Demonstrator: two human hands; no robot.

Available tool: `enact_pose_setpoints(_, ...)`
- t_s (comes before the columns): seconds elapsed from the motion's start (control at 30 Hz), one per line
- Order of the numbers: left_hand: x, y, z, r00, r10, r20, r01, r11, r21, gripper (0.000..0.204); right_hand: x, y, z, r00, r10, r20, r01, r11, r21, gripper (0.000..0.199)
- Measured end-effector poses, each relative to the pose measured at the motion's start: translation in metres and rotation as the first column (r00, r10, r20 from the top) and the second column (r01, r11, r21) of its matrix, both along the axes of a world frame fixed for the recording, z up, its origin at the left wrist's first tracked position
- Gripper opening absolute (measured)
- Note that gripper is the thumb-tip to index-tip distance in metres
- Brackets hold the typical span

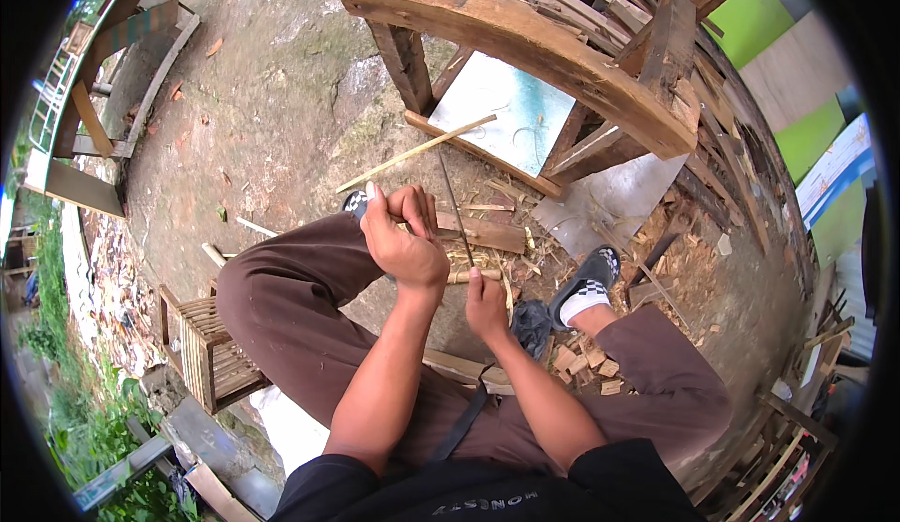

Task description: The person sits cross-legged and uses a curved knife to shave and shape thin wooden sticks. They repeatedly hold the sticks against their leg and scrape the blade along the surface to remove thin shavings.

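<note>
My left hand (pixel 405 236) is closed, its thumb pointing up against a pale bamboo strip (pixel 422 152). The strip slants from beside the thumb up to the right; where the fingers meet it is partly hidden. Lower and to the right, my right hand (pixel 486 305) is closed round the near end of a long, thin, dark knife (pixel 456 205), seen almost edge-on. Its handle is hidden in the fist, and the tip reaches up close to the strip, though contact cannot be made out. Both hands are above the ground between my bent legs.
A rough wooden frame (pixel 525 39) stands ahead, with a pale board (pixel 506 110) inside it. Wood blocks (pixel 586 361), shavings and a black plastic bag (pixel 532 327) lie by my right foot. Slatted wooden furniture (pixel 211 349) stands left, and scrap timber (pixel 722 147) is piled right.
</note>
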State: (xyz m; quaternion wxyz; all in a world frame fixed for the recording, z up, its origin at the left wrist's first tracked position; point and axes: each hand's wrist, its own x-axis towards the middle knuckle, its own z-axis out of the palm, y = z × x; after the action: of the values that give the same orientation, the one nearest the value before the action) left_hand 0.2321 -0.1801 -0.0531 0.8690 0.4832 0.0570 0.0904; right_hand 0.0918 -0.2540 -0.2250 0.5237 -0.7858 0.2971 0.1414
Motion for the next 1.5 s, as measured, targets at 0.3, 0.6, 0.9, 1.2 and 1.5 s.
enact_pose_setpoints(0.3,-0.014,0.009,-0.005,0.994,0.106,0.022,-0.105,0.993,-0.059,0.061,0.014,0.012,0.056,0.962,0.062,0.267,-0.07,0.997,0.021,0.061)
enact_pose_setpoints(0.6,-0.025,0.008,0.001,0.989,0.151,-0.006,-0.151,0.987,-0.059,0.059,0.004,0.006,0.008,0.994,0.053,-0.092,-0.061,0.994,-0.088,0.061)
enact_pose_setpoints(0.9,-0.037,0.014,0.005,0.992,0.123,-0.004,-0.123,0.99,-0.068,0.061,-0.005,0.008,-0.013,0.974,-0.011,-0.225,0.003,0.999,-0.035,0.057)
enact_pose_setpoints(1.2,-0.05,0.021,-0.001,0.993,0.116,0.004,-0.116,0.99,-0.075,0.062,0.006,0.022,0.052,0.942,0.146,0.302,-0.157,0.987,0.014,0.057)
enact_pose_setpoints(1.5,-0.047,0.024,-0.002,0.995,0.088,0.052,-0.084,0.994,-0.074,0.061,-0.01,0.011,-0.014,0.999,0.041,-0.027,-0.045,0.984,-0.17,0.056)
